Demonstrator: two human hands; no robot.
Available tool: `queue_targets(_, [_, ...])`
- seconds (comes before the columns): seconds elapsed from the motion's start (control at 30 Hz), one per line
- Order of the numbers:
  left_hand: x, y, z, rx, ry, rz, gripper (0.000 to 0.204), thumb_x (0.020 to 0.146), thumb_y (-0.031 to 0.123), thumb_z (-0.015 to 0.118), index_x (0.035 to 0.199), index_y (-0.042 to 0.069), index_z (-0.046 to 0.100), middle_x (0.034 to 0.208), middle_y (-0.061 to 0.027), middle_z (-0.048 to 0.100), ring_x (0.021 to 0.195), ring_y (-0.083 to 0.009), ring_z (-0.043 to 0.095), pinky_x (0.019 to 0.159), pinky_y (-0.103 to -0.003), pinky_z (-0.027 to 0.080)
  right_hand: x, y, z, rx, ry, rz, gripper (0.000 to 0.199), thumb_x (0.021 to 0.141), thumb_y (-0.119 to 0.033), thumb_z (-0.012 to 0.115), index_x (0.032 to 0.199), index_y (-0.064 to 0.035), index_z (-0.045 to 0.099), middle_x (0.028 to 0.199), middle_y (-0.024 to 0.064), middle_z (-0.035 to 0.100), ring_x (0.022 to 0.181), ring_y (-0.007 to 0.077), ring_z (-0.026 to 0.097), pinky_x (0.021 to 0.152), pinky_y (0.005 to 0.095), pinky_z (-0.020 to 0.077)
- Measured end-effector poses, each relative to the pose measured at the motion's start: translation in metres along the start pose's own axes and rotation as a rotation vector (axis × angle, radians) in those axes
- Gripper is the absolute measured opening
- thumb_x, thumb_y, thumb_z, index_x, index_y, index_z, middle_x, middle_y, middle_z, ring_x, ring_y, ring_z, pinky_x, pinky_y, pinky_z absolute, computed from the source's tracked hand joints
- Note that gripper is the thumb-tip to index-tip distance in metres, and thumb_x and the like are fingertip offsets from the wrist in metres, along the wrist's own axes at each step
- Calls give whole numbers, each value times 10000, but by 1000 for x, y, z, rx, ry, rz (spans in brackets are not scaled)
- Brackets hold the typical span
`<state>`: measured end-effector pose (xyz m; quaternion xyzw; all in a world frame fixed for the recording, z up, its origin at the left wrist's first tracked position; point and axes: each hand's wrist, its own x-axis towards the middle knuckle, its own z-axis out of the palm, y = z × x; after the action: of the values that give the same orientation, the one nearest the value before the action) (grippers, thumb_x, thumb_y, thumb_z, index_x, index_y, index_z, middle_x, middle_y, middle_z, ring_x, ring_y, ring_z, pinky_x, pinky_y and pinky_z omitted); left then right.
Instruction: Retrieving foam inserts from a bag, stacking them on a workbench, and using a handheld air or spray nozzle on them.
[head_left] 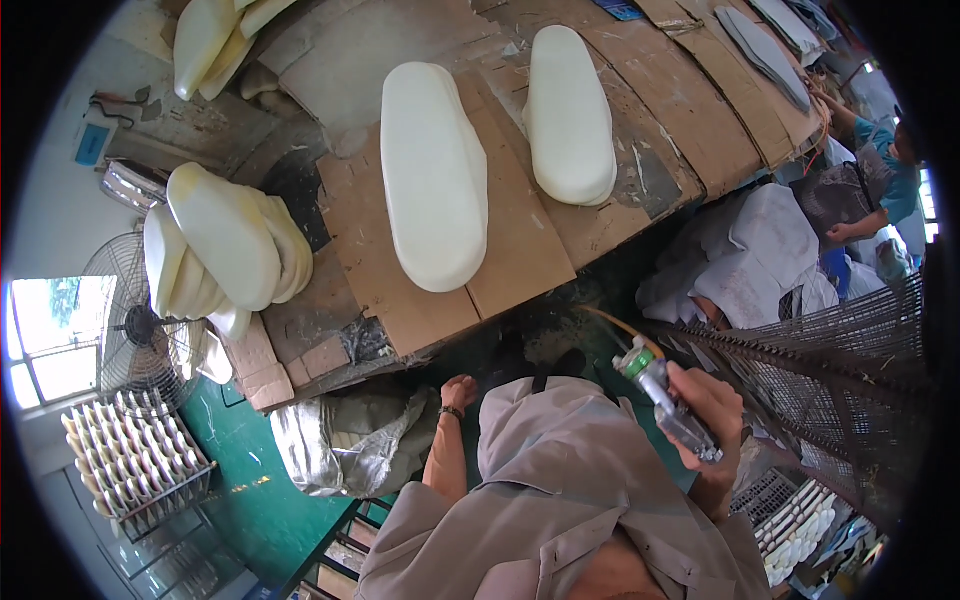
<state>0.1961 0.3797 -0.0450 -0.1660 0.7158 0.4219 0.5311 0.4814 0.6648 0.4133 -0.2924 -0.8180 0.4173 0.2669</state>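
My right hand grips a metal spray gun with a green ring; an orange hose runs near it. Down by the table's near edge hangs my left hand, its fingers curled in and nothing showing in them, a dark bracelet at the wrist. On the cardboard-covered table lies a large stack of white insole-shaped foam pieces, in front of me. A smaller stack of white insole-shaped pieces sits to its right. Neither hand touches the stacks.
More insole-shaped pieces are piled at the table's left, beside a standing fan. A rack of pieces stands lower left. At right are white sacks, a mesh rack and another person.
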Motion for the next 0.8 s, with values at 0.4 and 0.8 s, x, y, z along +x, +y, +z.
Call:
queue_targets(0.4, [-4, -26, -4, 43, -27, -14, 185, 952, 109, 629, 1098, 23, 704, 837, -29, 649, 712, -162, 636, 656, -329, 572, -28, 9, 0, -46, 26, 45, 565, 692, -61, 732, 1234, 75, 647, 793, 139, 629, 687, 232, 634, 633, 314, 501])
queue_targets(0.8, [-18, 38, 33, -208, -67, 198, 412, 981, 142, 640, 1349, -18, 545, 1150, -147, 689, 1009, -265, 691, 884, -433, 598, -46, 21, -8, -16, -39, 14, 568, 683, -33, 726, 1237, 67, 643, 770, 149, 627, 618, 230, 603, 586, 301, 472])
